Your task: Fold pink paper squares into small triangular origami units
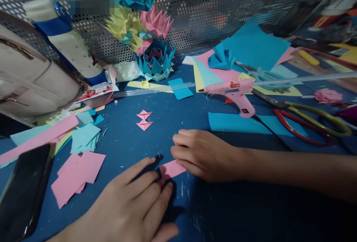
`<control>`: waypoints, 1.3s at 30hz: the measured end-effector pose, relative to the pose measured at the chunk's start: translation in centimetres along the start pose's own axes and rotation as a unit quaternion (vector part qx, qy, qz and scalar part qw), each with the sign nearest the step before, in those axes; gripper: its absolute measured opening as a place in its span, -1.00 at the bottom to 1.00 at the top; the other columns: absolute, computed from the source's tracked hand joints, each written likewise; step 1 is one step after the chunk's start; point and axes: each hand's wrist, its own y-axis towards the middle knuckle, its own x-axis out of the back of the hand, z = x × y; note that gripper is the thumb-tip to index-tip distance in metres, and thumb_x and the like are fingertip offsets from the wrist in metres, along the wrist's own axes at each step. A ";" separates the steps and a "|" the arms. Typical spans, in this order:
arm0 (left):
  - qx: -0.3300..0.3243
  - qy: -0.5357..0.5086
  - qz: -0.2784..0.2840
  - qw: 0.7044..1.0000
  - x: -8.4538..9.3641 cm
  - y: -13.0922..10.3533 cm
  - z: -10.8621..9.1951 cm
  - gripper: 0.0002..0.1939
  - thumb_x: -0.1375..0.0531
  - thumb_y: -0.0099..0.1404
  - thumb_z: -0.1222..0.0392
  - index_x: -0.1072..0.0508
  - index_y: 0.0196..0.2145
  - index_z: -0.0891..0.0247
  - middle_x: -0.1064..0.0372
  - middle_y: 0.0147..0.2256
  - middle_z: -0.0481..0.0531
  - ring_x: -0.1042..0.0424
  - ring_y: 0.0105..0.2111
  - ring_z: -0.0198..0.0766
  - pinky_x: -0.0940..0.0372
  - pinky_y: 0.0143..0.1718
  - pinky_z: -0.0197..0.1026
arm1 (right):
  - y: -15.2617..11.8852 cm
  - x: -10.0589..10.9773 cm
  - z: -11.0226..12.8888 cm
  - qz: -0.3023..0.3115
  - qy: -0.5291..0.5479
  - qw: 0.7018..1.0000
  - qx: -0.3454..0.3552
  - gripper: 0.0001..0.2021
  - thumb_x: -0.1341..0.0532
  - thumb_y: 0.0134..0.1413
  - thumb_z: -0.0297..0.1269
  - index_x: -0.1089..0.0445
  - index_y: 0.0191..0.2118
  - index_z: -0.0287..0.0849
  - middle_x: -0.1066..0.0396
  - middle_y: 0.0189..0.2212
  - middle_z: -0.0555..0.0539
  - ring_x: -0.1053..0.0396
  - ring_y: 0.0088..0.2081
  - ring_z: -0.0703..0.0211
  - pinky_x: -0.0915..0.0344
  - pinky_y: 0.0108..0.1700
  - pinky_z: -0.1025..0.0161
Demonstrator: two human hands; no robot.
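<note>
Pink paper piece [171,169]: narrow, straight-edged, plain. Position: flat on the blue surface [117,141], between the left hand [131,197] and right hand [205,154]; left end at left fingertips, right end under right fingers.

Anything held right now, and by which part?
A pink paper strip, pressed flat rather than lifted: left hand at its left end, right hand over its right end.

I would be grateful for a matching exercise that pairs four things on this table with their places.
1. Phone
2. Bottle
3. Glue gun
4. Small pink strip

A. Handle over the blue strip
B. Between the left hand and right hand
C. Left of the pink squares
D. Beside the bag

Pairs: 1-C, 2-D, 3-A, 4-B
</note>
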 end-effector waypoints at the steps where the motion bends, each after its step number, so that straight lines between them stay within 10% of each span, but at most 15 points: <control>1: -0.002 -0.004 0.006 1.000 0.0 0.2 0.2 -0.66 -0.03 0.52 0.12 -0.54 -0.07 0.37 -0.56 -0.26 0.04 -0.52 -0.22 -0.19 -0.24 0.18 -0.01 | 0.0 0.0 0.0 -0.004 0.000 1.000 0.004 -0.82 -0.04 0.31 -0.35 -0.29 -0.34 -0.20 -0.27 -0.34 -0.09 -0.09 -0.36 0.14 -0.04 -0.29 0.17; 26: -0.031 0.025 0.135 0.990 -1.3 1.5 1.1 -0.56 -0.03 0.42 0.28 -0.28 0.23 0.34 -0.38 -0.07 0.12 -0.32 -0.13 -0.07 -0.21 0.05 0.09 | -0.3 0.1 -0.2 -0.054 0.097 0.994 0.000 -0.92 -0.12 0.23 -0.46 -0.28 -0.32 -0.23 -0.28 -0.36 -0.06 -0.15 -0.32 0.17 -0.10 -0.26 0.26; 35: -0.082 -0.147 0.047 0.985 -0.1 0.8 3.5 -0.67 0.09 0.48 0.38 -0.47 -0.11 0.30 -0.48 -0.14 0.14 -0.38 -0.18 -0.14 -0.27 -0.09 -0.01 | -0.9 -0.3 -0.3 -0.097 0.125 0.987 0.019 -0.86 -0.15 0.31 -0.30 -0.31 -0.29 -0.23 -0.30 -0.36 -0.06 -0.15 -0.32 0.19 -0.10 -0.25 0.26; 39: 0.058 -0.271 -0.019 0.961 0.5 1.1 3.1 -0.63 0.07 0.40 0.44 -0.48 -0.35 0.19 -0.46 -0.17 0.02 -0.41 -0.17 -0.22 -0.28 -0.12 -0.10 | -0.7 -0.3 -0.4 -0.108 0.204 0.973 0.016 -0.89 -0.22 0.27 -0.31 -0.42 -0.28 -0.23 -0.34 -0.37 -0.02 -0.24 -0.29 0.23 -0.13 -0.23 0.29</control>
